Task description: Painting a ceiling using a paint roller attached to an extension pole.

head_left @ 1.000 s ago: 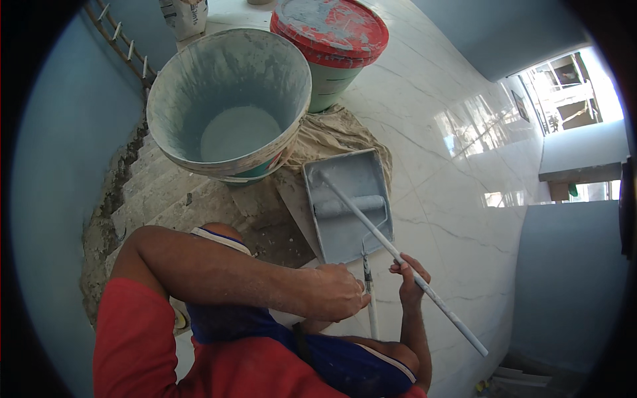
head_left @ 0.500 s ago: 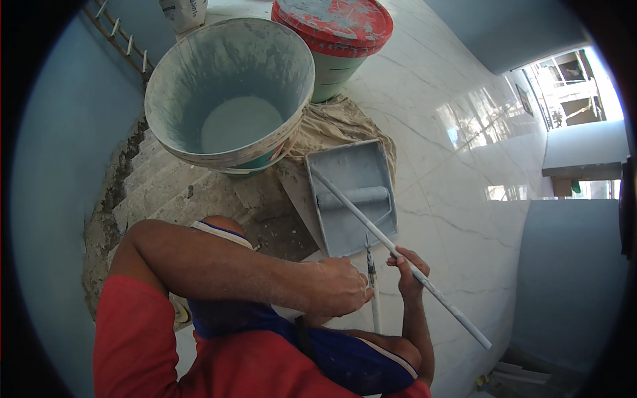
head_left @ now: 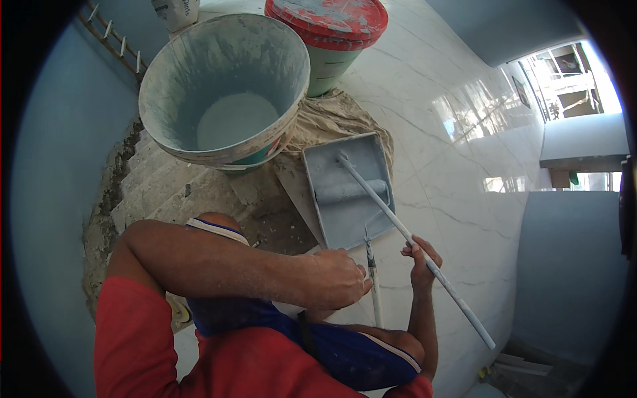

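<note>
A pale, paint-smeared pole (head_left: pixel 446 284) slants through my right hand (head_left: pixel 423 260), whose fingers are wrapped round it. Its upper end rests in a grey paint tray (head_left: pixel 387 154), over the wet paint. Inside the tray lies a paint roller (head_left: pixel 350 191) coated in grey-blue paint. The roller's handle (head_left: pixel 375 295) points toward me, out over the tray's near edge. My left hand (head_left: pixel 337 278) is closed right beside that handle, fingertips at or near it. What those fingers hold, if anything, is hidden.
A big open bucket (head_left: pixel 156 93) with pale paint in the bottom stands at far left. Behind it is a red-lidded bucket (head_left: pixel 332 63). A crumpled cloth (head_left: pixel 328 116) lies under the tray's far side. Rough concrete steps (head_left: pixel 166 182) and a marble-look floor (head_left: pixel 444 192) surround them.
The pole's upper end has shifted right within the tray, and my right hand has moved slightly right and up with it. My left hand is nearly unchanged, still beside the roller handle.
</note>
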The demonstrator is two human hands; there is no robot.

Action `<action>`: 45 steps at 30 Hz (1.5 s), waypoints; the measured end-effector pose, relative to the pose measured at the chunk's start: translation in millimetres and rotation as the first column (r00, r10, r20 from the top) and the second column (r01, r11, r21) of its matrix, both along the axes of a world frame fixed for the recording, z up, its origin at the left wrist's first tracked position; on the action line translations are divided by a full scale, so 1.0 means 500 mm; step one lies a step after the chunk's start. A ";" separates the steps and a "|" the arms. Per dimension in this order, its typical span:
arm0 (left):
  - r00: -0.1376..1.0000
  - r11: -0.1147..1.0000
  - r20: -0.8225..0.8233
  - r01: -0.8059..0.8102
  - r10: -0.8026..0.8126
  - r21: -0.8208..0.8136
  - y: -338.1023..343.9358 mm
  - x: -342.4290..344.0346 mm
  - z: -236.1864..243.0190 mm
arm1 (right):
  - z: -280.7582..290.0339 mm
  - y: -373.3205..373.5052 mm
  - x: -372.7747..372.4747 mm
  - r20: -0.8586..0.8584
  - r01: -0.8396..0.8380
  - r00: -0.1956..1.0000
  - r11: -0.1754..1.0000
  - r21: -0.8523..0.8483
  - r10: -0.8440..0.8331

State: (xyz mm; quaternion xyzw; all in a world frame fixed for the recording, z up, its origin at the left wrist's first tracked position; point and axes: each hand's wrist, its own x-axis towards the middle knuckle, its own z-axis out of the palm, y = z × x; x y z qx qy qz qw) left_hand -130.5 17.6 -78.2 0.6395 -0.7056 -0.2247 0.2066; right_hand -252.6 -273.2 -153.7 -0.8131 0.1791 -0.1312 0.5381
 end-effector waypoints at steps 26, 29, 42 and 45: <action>1.000 0.999 0.009 0.030 -0.030 0.030 -0.008 0.024 -0.006 | 0.005 -0.088 -0.031 -0.006 0.145 0.989 0.987 0.070 -0.144; 0.998 0.999 0.051 -0.023 0.024 -0.034 0.003 0.018 -0.007 | -0.004 -0.053 0.023 0.012 0.164 0.986 0.986 0.007 -0.165; 1.000 0.996 0.009 -0.020 0.020 0.082 -0.013 0.031 -0.006 | -0.022 -0.033 0.048 -0.002 0.095 0.995 0.995 0.031 -0.095; 0.999 0.996 0.021 -0.028 0.026 0.085 -0.010 0.033 -0.003 | -0.021 -0.055 0.000 -0.021 0.107 0.994 0.991 0.078 -0.105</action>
